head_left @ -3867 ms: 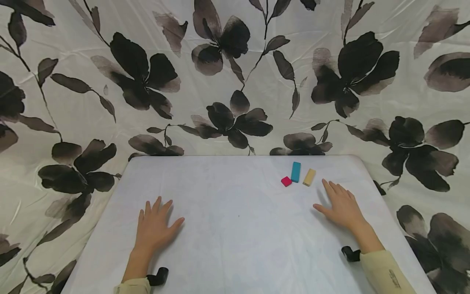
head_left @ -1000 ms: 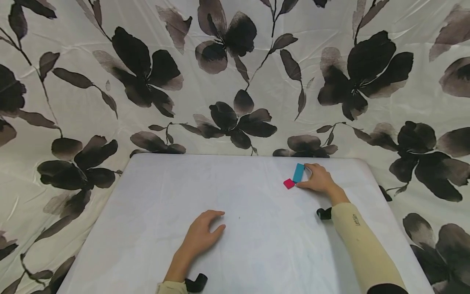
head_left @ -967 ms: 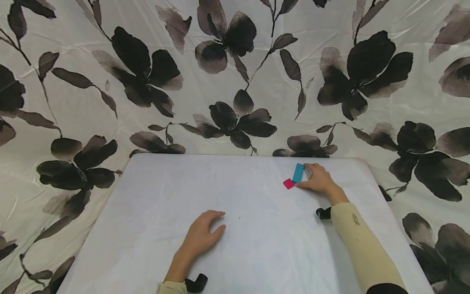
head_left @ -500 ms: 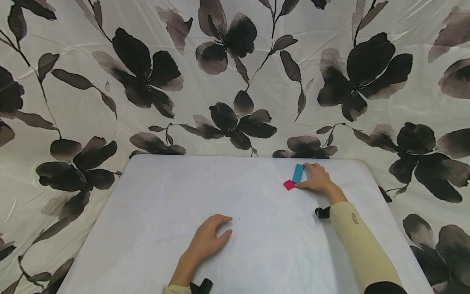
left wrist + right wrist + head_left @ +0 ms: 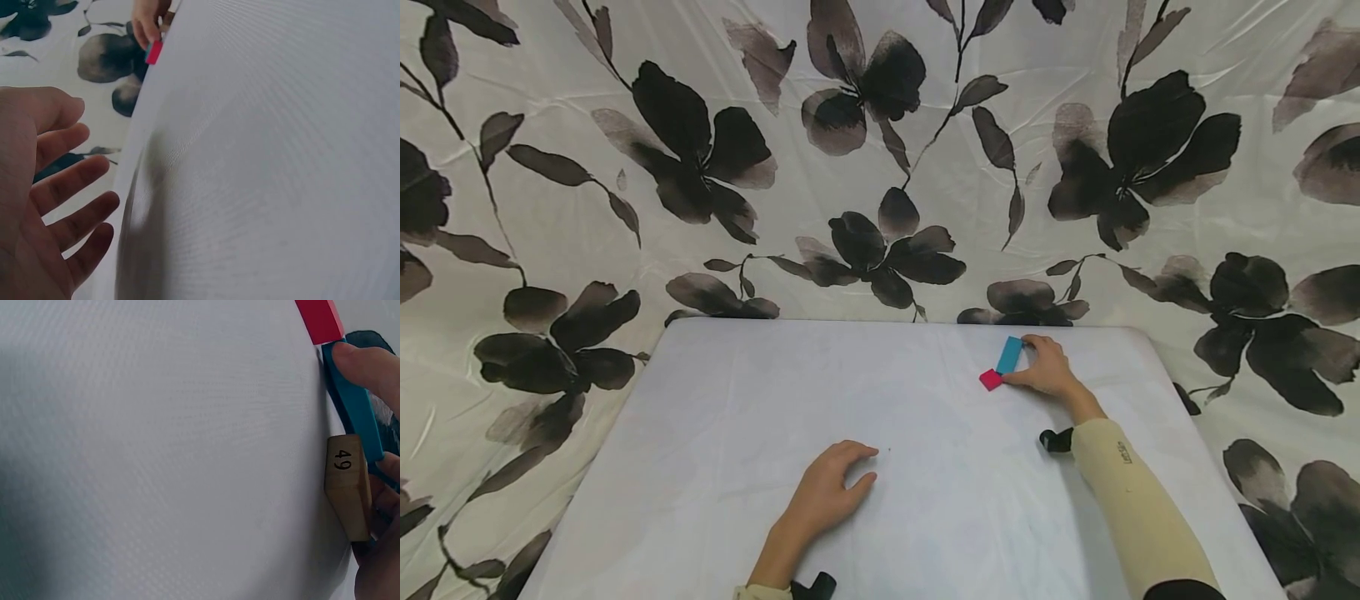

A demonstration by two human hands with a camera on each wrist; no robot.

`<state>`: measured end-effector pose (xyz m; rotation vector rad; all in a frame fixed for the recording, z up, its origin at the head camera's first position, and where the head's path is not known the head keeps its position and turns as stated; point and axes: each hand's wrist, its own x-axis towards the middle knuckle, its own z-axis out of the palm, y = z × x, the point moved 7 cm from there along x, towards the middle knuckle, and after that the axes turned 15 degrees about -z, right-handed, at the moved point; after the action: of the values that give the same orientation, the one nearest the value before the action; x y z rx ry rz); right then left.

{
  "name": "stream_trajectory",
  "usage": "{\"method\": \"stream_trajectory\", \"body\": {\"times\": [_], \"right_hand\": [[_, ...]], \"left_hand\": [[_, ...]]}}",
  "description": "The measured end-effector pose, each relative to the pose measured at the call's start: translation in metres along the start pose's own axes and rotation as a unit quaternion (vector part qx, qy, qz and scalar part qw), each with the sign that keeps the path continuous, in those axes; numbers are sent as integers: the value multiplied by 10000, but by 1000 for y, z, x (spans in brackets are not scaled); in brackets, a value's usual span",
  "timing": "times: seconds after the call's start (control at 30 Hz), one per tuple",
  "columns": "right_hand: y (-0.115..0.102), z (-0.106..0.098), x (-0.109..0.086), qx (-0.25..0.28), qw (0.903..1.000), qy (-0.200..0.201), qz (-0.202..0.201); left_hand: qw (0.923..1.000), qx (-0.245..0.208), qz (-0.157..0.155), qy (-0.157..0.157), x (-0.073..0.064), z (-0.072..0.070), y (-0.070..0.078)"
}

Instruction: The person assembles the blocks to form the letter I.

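At the back right of the white table, my right hand (image 5: 1047,367) pinches a blue block (image 5: 1009,356) lengthwise, thumb at one end and fingertips at the other. A red block (image 5: 991,380) touches or nearly touches the thumb end. In the right wrist view, a plain wooden block (image 5: 347,487) with a printed number lies beside the blue block (image 5: 355,403), under my palm; the hand hides it in the head view. My left hand (image 5: 831,485) holds nothing, its fingers loosely bent and apart from the thumb, over the table's front middle.
The white table (image 5: 715,400) has its far edge just behind the blocks. A floral cloth (image 5: 865,167) hangs behind and beside it. Black wrist cameras sit on both wrists, the right one (image 5: 1056,440) close above the table.
Since the oldest frame, my right hand has moved from beside the blocks onto the blue one, covering the wooden block. My left hand has moved right, towards the middle, its fingers less spread.
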<state>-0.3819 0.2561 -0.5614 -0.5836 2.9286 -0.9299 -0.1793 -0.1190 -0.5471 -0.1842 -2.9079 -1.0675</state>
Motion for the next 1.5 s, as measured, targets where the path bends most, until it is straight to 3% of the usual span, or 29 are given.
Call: {"method": "stream_trajectory", "body": {"times": [0.43, 0.73, 0.87, 1.5], "right_hand": [[-10, -20, -6, 160, 9972, 715, -118], [-34, -32, -9, 781, 9953, 553, -151], [-48, -36, -12, 801, 9956, 456, -197], [-102, -15, -20, 961, 9901, 308, -972]], "left_hand": [[9993, -370, 29, -45, -1, -2, -4], [9987, -503, 18, 1, 1, -3, -9], [9985, -542, -89, -26, 1, -1, -11], [9970, -765, 100, -65, 16, 4, -1]]}}
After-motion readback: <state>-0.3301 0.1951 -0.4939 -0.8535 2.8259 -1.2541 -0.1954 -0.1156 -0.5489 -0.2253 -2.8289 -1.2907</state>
